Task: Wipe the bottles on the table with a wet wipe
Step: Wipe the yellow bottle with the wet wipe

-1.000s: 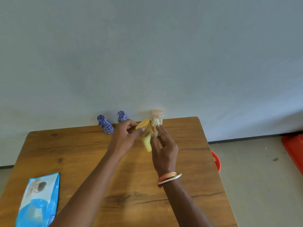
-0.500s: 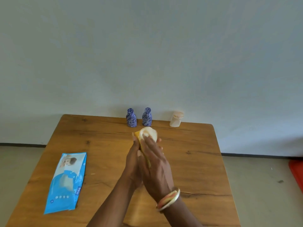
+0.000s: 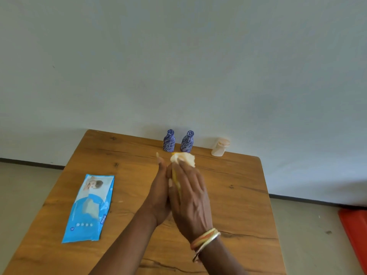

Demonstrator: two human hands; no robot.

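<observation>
A yellow bottle [image 3: 176,180] is sandwiched between my two hands above the middle of the wooden table [image 3: 240,207]; only a thin strip of it shows. My left hand [image 3: 158,192] holds it from the left side, thumb pointing up. My right hand [image 3: 190,197] covers its right side and holds a white wet wipe [image 3: 184,158] bunched over the bottle's top. Two blue patterned bottles [image 3: 169,140] [image 3: 187,141] and a cream bottle [image 3: 219,147] stand at the table's far edge by the wall.
A blue wet-wipe pack [image 3: 89,207] lies flat on the left part of the table. A red object [image 3: 355,235] sits on the floor at the right. A pale wall rises directly behind the table.
A second ago my hands were apart around the yellow bottle. My right hand has since closed over it with the wipe, and the view has swung to the left.
</observation>
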